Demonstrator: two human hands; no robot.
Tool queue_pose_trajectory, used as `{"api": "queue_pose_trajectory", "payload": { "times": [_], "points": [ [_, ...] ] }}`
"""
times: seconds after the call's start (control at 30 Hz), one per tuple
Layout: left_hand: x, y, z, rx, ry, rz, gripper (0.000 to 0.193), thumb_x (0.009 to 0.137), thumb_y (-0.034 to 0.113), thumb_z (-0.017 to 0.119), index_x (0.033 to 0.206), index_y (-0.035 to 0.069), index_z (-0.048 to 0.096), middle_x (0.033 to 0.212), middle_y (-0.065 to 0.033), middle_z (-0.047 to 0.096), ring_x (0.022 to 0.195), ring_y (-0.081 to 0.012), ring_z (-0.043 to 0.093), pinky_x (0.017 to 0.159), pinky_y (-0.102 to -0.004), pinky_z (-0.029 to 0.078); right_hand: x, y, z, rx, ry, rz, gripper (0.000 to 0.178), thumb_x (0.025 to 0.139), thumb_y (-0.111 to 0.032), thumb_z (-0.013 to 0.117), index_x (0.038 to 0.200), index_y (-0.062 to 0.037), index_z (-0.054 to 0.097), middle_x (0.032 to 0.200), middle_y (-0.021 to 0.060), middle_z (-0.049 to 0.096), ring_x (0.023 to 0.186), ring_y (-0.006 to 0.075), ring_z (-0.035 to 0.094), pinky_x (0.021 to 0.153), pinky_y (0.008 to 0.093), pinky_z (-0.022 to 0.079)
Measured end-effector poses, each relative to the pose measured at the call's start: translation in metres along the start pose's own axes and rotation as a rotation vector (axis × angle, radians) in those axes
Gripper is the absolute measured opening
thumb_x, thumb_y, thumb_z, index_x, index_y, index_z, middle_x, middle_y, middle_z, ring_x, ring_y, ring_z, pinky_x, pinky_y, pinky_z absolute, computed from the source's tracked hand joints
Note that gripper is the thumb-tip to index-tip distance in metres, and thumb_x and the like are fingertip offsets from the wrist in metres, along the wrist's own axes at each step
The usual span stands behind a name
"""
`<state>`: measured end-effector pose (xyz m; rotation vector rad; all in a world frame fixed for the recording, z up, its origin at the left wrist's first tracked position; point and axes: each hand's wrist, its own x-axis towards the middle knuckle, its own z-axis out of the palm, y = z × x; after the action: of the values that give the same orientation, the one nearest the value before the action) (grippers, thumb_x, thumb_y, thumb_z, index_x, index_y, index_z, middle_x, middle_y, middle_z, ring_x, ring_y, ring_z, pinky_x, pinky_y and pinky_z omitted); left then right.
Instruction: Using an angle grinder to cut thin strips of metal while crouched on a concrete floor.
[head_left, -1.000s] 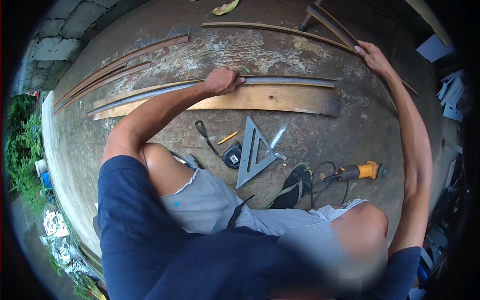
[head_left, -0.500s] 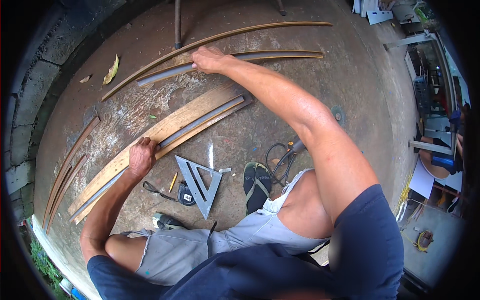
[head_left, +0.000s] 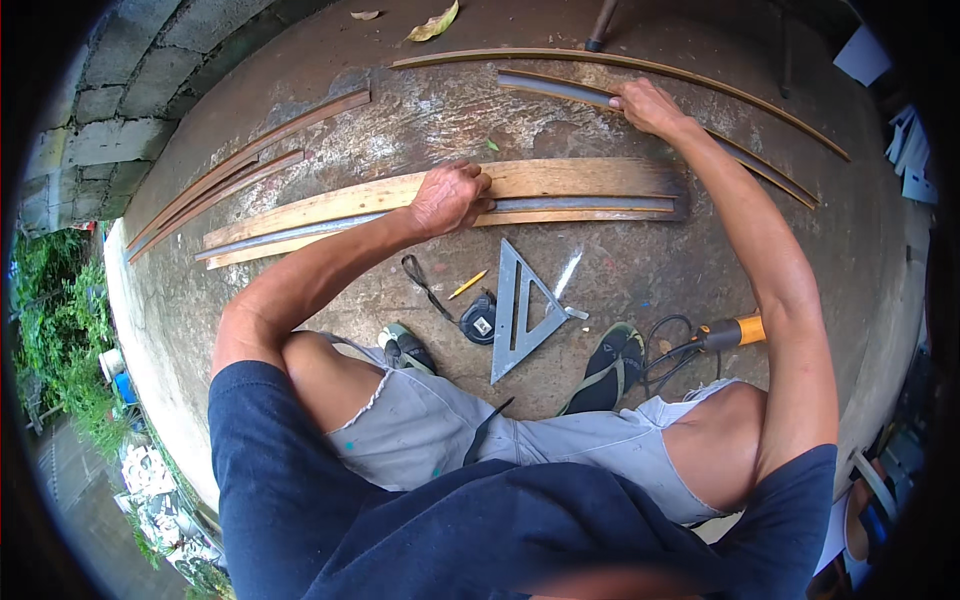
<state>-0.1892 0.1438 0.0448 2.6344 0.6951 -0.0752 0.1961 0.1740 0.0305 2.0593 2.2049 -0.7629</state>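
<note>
My left hand [head_left: 450, 195] presses closed, knuckles up, on the metal strip [head_left: 560, 205] lying along the wooden plank [head_left: 590, 178]. Right hand [head_left: 648, 105] grips a second strip [head_left: 560, 88] beyond it. Risk: I judge either strip could slide sideways under uneven pressure; edges near my fingers look sharp.

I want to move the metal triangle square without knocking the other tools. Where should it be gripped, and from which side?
Probably by its long right-hand edge, coming from the right. The metal triangle square lies flat on the concrete floor with that edge facing bare floor, while the tape measure sits against its left side and the pencil lies just beyond. Its open cut-outs would also give the fingers a hold.
</note>
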Motion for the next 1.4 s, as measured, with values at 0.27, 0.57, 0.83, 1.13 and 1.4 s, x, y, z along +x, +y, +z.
{"api": "queue_pose_trajectory", "payload": {
  "times": [0.27, 0.57, 0.83, 1.13, 1.4],
  "points": [
    [0.004, 0.015, -0.021, 0.017, 0.103, 0.152, 0.017, 0.085, 0.018, 0.069, 0.087, 0.002, 0.063, 0.086, -0.0156, 0.063, 0.09, -0.0363, 0.066, 0.078, -0.047, 0.054, 0.035, -0.046, 0.0, -0.119, -0.147, -0.085, 0.031, 0.101, -0.026, 0.058, 0.11, 0.0015, 0.067, 0.113, 0.0276, 0.066, 0.111, 0.0441, 0.063, 0.095, 0.0517, 0.05],
    [-0.003, 0.05, -0.037, -0.126, -0.062, 0.141, 0.017, 0.08, 0.014, 0.067, 0.088, 0.0, 0.067, 0.087, -0.0194, 0.069, 0.088, -0.0398, 0.07, 0.075, -0.0485, 0.057, 0.112, -0.329, -0.006, 0.214, 0.037, -0.471, 0.045, 0.101, -0.039, 0.056, 0.131, -0.0062, 0.064, 0.124, 0.0272, 0.065, 0.117, 0.0446, 0.062, 0.1, 0.0549, 0.048],
    [-0.049, 0.012, -0.042, -0.161, -0.046, 0.033, 0.018, 0.083, 0.014, 0.067, 0.095, 0.001, 0.066, 0.092, -0.0176, 0.068, 0.09, -0.0388, 0.069, 0.076, -0.0493, 0.056, 0.115, -0.304, -0.048, 0.186, 0.108, -0.567, 0.043, 0.099, -0.032, 0.059, 0.13, -0.0023, 0.063, 0.122, 0.024, 0.065, 0.116, 0.0397, 0.061, 0.099, 0.0486, 0.048],
    [-0.055, -0.003, -0.035, -0.043, -0.052, -0.013, 0.026, 0.083, 0.015, 0.072, 0.101, -0.001, 0.063, 0.096, -0.0195, 0.067, 0.099, -0.0394, 0.067, 0.085, -0.0484, 0.055, 0.054, -0.141, -0.002, -0.207, 0.084, -0.398, 0.026, 0.093, -0.018, 0.066, 0.113, -0.0003, 0.068, 0.109, 0.02, 0.068, 0.111, 0.0383, 0.063, 0.092, 0.0504, 0.051],
    [-0.045, -0.002, -0.036, 0.006, -0.177, 0.034, 0.047, 0.08, 0.03, 0.081, 0.105, 0.0, 0.056, 0.1, -0.0195, 0.064, 0.099, -0.0399, 0.065, 0.085, -0.0486, 0.054, 0.004, -0.149, -0.086, 0.06, -0.105, -0.248, 0.034, 0.095, -0.022, 0.06, 0.113, 0.0066, 0.067, 0.091, 0.0263, 0.071, 0.085, 0.0398, 0.071, 0.075, 0.0474, 0.054]
  ]
}}
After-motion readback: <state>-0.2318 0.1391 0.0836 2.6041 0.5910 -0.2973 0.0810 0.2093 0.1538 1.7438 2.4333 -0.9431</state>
